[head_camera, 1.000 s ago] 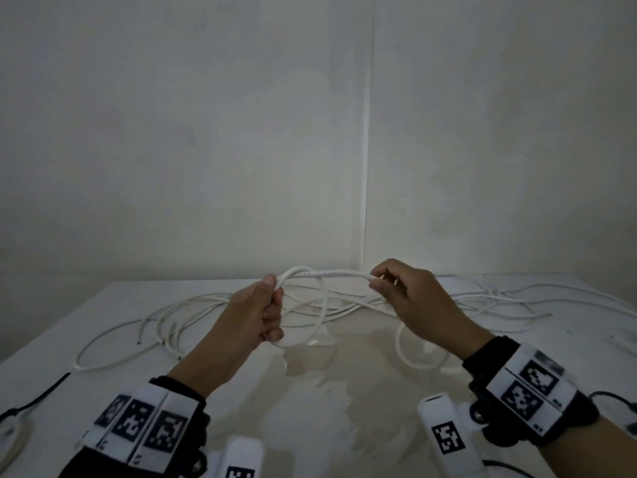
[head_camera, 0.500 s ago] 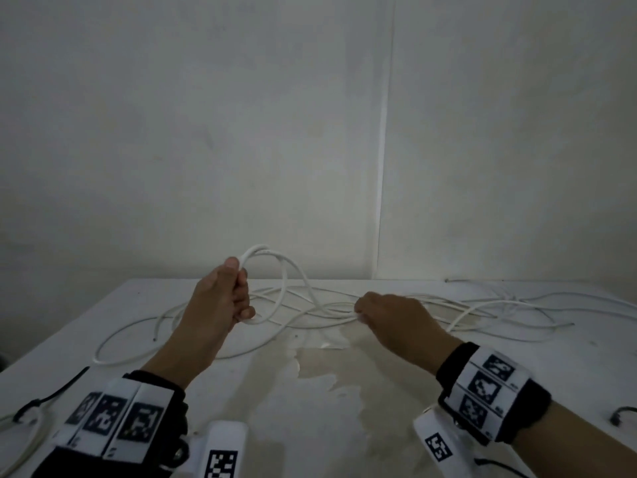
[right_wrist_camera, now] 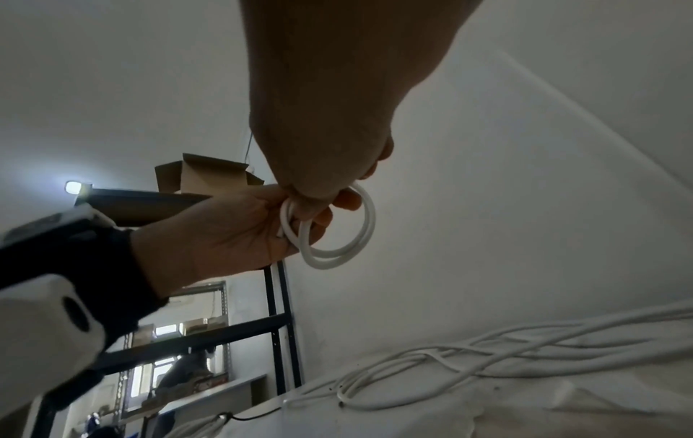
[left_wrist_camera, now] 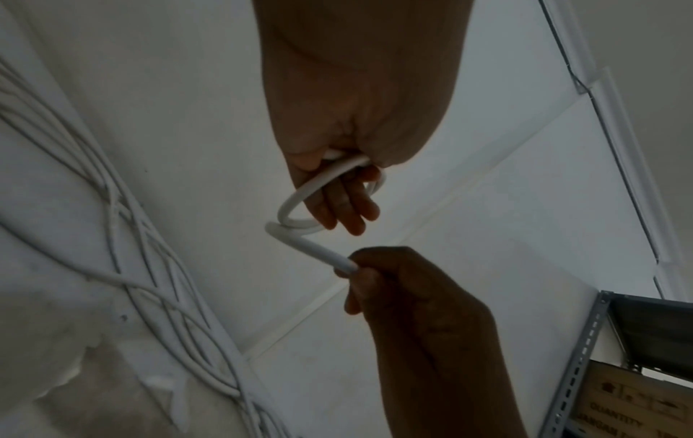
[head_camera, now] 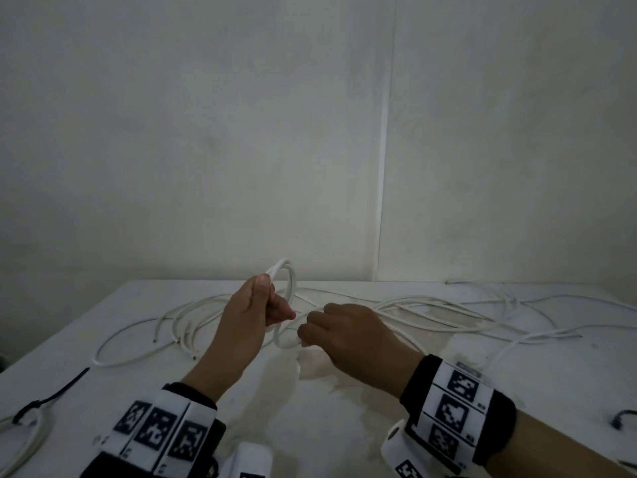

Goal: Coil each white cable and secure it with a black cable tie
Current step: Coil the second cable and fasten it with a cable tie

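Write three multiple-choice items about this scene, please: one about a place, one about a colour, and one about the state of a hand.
1. Where does the black cable tie lie?
A. on the table's near left part
B. inside the coil
C. on the wall

2. What colour is the cable being coiled?
A. black
B. white
C. red

3. What is the left hand doing?
A. resting flat on the table
B. holding small loops of cable
C. hanging with nothing in it

Answers: 1 A, the tie lies on the table at the head view's lower left. 2 B, the loops show white in every view. 3 B, the right wrist view shows its fingers curled round the loops, while the right hand pinches the next stretch.
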Action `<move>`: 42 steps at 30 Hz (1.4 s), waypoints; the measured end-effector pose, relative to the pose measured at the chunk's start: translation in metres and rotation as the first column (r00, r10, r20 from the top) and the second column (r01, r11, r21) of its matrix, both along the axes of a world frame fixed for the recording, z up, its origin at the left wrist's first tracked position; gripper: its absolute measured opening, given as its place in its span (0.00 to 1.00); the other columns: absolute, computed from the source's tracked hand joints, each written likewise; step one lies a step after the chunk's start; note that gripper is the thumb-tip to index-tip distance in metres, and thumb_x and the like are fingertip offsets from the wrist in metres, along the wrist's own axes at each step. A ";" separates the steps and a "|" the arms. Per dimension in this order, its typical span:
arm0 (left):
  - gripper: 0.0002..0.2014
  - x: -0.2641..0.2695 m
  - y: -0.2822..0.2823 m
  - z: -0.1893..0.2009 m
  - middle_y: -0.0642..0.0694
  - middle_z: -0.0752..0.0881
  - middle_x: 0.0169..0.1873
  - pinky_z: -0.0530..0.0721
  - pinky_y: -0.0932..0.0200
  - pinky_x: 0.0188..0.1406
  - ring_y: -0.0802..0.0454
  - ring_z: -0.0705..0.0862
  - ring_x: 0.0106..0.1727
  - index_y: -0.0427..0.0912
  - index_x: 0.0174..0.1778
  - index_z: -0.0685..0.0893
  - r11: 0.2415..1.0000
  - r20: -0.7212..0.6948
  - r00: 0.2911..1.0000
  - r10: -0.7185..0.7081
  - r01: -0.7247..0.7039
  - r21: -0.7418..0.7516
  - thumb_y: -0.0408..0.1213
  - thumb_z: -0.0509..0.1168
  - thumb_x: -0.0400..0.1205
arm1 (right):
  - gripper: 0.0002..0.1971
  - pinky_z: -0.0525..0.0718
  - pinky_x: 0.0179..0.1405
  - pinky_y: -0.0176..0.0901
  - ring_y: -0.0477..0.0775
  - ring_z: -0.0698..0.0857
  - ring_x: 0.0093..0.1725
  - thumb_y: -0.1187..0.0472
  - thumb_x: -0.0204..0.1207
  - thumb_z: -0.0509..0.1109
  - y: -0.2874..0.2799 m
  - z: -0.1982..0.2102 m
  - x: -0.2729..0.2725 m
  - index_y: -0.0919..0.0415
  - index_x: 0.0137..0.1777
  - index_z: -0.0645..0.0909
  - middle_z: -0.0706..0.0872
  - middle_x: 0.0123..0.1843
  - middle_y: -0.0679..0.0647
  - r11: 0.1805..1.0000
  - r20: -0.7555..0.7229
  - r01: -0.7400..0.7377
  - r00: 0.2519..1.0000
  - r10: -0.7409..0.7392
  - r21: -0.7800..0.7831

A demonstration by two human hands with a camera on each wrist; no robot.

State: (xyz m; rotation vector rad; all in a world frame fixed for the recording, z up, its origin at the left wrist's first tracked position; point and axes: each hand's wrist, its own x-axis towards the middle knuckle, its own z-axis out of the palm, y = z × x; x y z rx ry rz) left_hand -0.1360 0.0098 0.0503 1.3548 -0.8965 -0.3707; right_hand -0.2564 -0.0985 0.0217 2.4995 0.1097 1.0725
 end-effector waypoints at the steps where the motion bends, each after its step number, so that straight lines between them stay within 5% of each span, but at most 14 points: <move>1: 0.19 -0.001 0.000 0.000 0.50 0.84 0.20 0.83 0.54 0.44 0.51 0.85 0.33 0.41 0.32 0.73 1.000 0.011 1.000 0.015 -0.015 0.005 0.40 0.48 0.87 | 0.13 0.68 0.22 0.37 0.50 0.77 0.26 0.63 0.74 0.57 -0.002 0.000 0.002 0.53 0.34 0.82 0.81 0.30 0.46 1.000 0.005 -0.006 1.000 0.006 -0.022; 3: 0.19 -0.003 -0.002 0.000 0.49 0.85 0.25 0.83 0.56 0.44 0.47 0.85 0.37 0.43 0.33 0.74 0.999 0.026 0.999 0.037 -0.038 0.022 0.40 0.47 0.87 | 0.13 0.67 0.26 0.40 0.50 0.75 0.27 0.62 0.77 0.57 -0.006 0.001 0.005 0.54 0.35 0.81 0.81 0.29 0.47 0.998 0.031 -0.011 0.999 0.013 -0.059; 7: 0.18 -0.010 -0.004 -0.008 0.49 0.82 0.27 0.76 0.71 0.31 0.55 0.80 0.30 0.44 0.33 0.74 0.988 0.215 0.976 0.025 -0.057 0.143 0.42 0.48 0.87 | 0.04 0.61 0.31 0.40 0.51 0.73 0.28 0.62 0.76 0.65 -0.005 0.001 0.011 0.57 0.40 0.74 0.80 0.31 0.50 0.993 0.100 -0.082 0.991 0.091 -0.088; 9: 0.18 -0.017 -0.005 -0.013 0.51 0.79 0.25 0.73 0.73 0.27 0.61 0.77 0.25 0.44 0.31 0.73 0.980 0.294 0.956 -0.021 -0.039 0.197 0.41 0.48 0.87 | 0.11 0.63 0.31 0.39 0.51 0.73 0.27 0.64 0.71 0.71 -0.005 0.005 0.011 0.58 0.41 0.69 0.79 0.30 0.52 0.989 0.146 -0.125 0.980 0.136 -0.079; 14: 0.19 -0.026 -0.001 -0.014 0.52 0.74 0.22 0.73 0.67 0.25 0.62 0.70 0.19 0.42 0.32 0.72 0.941 0.198 0.959 -0.200 0.131 0.313 0.46 0.48 0.86 | 0.11 0.70 0.25 0.41 0.52 0.74 0.24 0.54 0.81 0.60 -0.018 0.021 0.001 0.57 0.40 0.67 0.79 0.30 0.53 0.988 0.170 -0.136 0.974 0.147 -0.077; 18: 0.19 -0.022 0.006 -0.002 0.52 0.72 0.21 0.70 0.67 0.22 0.59 0.68 0.20 0.40 0.34 0.73 0.907 0.089 0.956 -0.280 0.233 0.352 0.44 0.48 0.87 | 0.09 0.68 0.26 0.41 0.52 0.75 0.25 0.55 0.77 0.64 -0.037 0.027 -0.007 0.56 0.38 0.77 0.78 0.29 0.52 0.995 0.148 -0.059 0.986 0.071 -0.084; 22: 0.20 -0.023 0.009 0.001 0.54 0.70 0.17 0.67 0.67 0.20 0.58 0.65 0.18 0.39 0.35 0.77 0.863 0.021 0.945 -0.326 0.288 0.415 0.42 0.47 0.87 | 0.14 0.69 0.20 0.36 0.52 0.76 0.22 0.52 0.75 0.62 -0.048 0.031 -0.013 0.56 0.33 0.83 0.79 0.26 0.50 0.997 0.140 -0.012 0.990 0.001 0.076; 30: 0.19 -0.032 0.004 0.014 0.54 0.63 0.15 0.59 0.68 0.15 0.58 0.58 0.17 0.41 0.28 0.71 0.917 -0.154 0.953 -0.262 0.295 0.267 0.41 0.51 0.86 | 0.21 0.73 0.31 0.36 0.47 0.80 0.35 0.48 0.78 0.53 -0.040 0.020 -0.008 0.59 0.46 0.84 0.87 0.39 0.50 0.828 0.099 -0.045 0.995 -0.013 0.559; 36: 0.18 -0.022 0.003 0.020 0.56 0.63 0.14 0.57 0.71 0.11 0.61 0.57 0.13 0.42 0.28 0.69 0.974 -0.286 0.939 -0.189 0.217 0.069 0.41 0.52 0.85 | 0.24 0.72 0.38 0.30 0.47 0.80 0.47 0.47 0.78 0.52 -0.046 0.009 -0.017 0.62 0.55 0.84 0.89 0.47 0.54 0.745 0.172 -0.053 0.982 -0.084 0.665; 39: 0.18 -0.014 0.000 0.022 0.56 0.62 0.13 0.58 0.71 0.09 0.62 0.58 0.12 0.43 0.28 0.68 0.986 -0.363 0.917 -0.164 0.161 -0.039 0.41 0.51 0.86 | 0.22 0.81 0.55 0.42 0.52 0.85 0.56 0.51 0.79 0.55 -0.046 0.002 -0.022 0.62 0.64 0.81 0.87 0.58 0.55 0.669 0.131 -0.036 0.987 -0.092 0.742; 42: 0.18 -0.002 -0.001 0.026 0.57 0.62 0.13 0.58 0.70 0.08 0.63 0.58 0.12 0.43 0.29 0.68 0.985 -0.423 0.896 -0.135 0.076 -0.153 0.42 0.51 0.86 | 0.21 0.83 0.48 0.47 0.58 0.86 0.48 0.56 0.79 0.55 -0.050 -0.010 -0.025 0.59 0.69 0.77 0.88 0.51 0.60 0.685 0.113 -0.035 0.991 -0.070 0.728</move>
